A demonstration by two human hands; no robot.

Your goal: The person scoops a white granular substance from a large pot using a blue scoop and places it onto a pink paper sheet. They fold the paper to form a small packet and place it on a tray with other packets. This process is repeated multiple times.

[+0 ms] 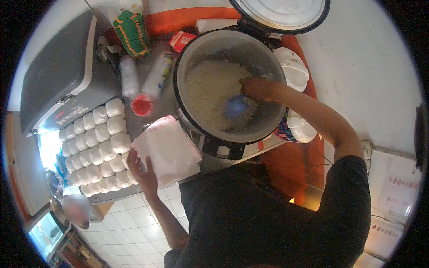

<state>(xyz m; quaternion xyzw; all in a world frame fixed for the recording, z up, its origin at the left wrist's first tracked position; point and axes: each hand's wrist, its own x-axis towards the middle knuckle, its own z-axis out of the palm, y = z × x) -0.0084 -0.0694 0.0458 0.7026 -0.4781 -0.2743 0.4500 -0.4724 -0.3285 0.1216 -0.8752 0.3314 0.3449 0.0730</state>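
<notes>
My right hand (259,88) is inside a large round rice cooker (181,90), gripped around a blurred blue utensil (236,105), perhaps a paddle or scoop. Its handle is mostly hidden by the hand. White cooked rice (214,87) covers the cooker's bottom. To the left of the cooker, my left hand (144,174) holds the left edge of a stack of white paper sheets (171,150), thumb on top and fingers along the side. Some sheets show reddish print. Beside that hand, white wrapped bundles (95,135) sit in several tight rows.
A grey hard case (57,63) stands behind the bundles. Plastic cup sleeves (129,77), a red round item (142,105) and a red box (181,41) lie near the cooker. The cooker's hinged lid (281,13) stands raised. A person (77,211) is at lower left.
</notes>
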